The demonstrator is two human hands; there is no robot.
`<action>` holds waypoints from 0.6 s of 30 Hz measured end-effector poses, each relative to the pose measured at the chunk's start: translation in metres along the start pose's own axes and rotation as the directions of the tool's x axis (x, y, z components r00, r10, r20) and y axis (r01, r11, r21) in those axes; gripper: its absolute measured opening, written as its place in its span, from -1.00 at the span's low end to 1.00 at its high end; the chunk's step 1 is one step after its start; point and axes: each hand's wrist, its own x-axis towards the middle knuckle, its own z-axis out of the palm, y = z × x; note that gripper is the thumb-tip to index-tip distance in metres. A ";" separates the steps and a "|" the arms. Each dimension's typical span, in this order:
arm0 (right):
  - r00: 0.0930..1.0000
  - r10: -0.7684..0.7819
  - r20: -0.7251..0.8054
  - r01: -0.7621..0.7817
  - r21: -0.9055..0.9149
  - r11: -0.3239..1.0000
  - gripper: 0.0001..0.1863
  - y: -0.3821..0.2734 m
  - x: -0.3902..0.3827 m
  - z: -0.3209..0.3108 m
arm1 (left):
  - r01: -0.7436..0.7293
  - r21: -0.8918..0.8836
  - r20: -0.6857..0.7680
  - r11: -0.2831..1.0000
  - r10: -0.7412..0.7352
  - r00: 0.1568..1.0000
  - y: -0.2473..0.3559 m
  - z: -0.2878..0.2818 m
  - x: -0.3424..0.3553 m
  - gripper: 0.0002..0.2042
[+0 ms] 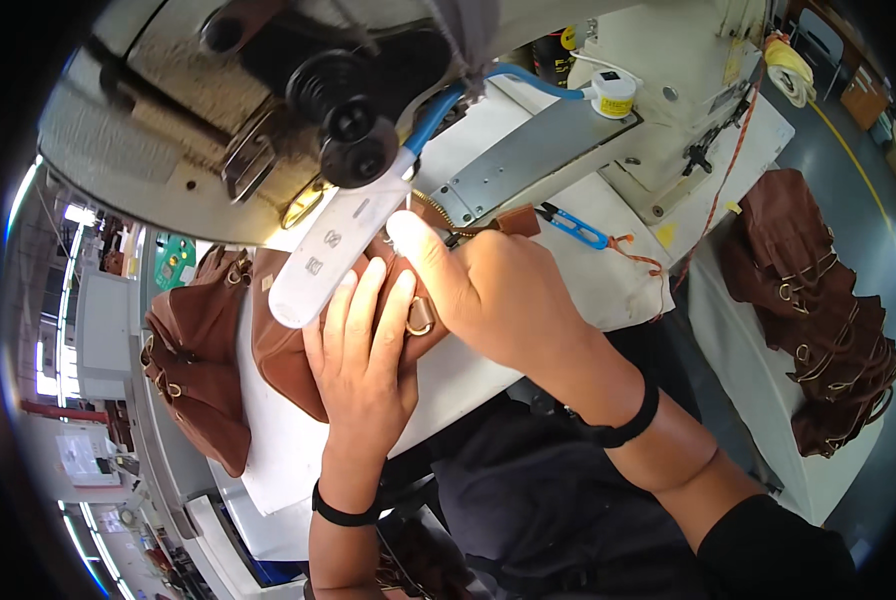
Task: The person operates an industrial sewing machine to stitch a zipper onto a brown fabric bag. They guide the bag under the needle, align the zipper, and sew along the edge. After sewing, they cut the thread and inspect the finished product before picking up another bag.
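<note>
A brown leather bag (288,350) with a gold D-ring and a gold-toothed zipper (438,212) lies under the sewing machine head (168,140). On its near side my left hand (358,360) rests with the fingers stretched out flat, the fingertips close to a white lamp (338,240) that hides part of the bag. My right hand (503,295) is closed at the bag's right edge, thumb on top by the needle area and the other fingers curled out of sight. A brown leather tab (518,222) sticks out beyond its knuckles.
Blue thread snips (576,226) on an orange cord lie to the right of the machine bed (538,160). Another brown bag (203,350) sits at the left. Several brown bags (798,310) with gold hardware are piled on a white surface (733,330) at the right.
</note>
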 end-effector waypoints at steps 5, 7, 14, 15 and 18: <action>0.994 -0.033 -0.108 0.021 -0.116 0.993 -0.51 0.010 0.000 0.013 | -0.020 0.018 -0.040 1.000 0.021 0.999 -0.006 0.006 -0.001 -0.33; 0.999 -0.026 -0.048 0.025 -0.014 1.000 -0.65 0.006 -0.015 0.009 | 0.011 0.038 -0.062 0.999 -0.009 0.998 -0.003 0.005 0.000 -0.48; 0.946 0.203 0.254 -0.325 0.722 0.610 -0.58 0.011 -0.062 0.019 | -0.056 -0.012 -0.078 0.998 0.055 0.995 -0.007 0.005 -0.006 -0.36; 0.942 0.202 0.268 -0.336 0.758 0.559 -0.55 0.012 -0.063 0.018 | -0.076 -0.026 -0.057 0.997 0.075 0.996 -0.006 0.004 -0.008 -0.34; 0.920 0.183 0.348 -0.393 0.801 0.452 -0.45 0.011 -0.058 0.015 | -0.053 -0.075 -0.015 0.996 0.052 0.999 -0.004 0.002 -0.007 -0.27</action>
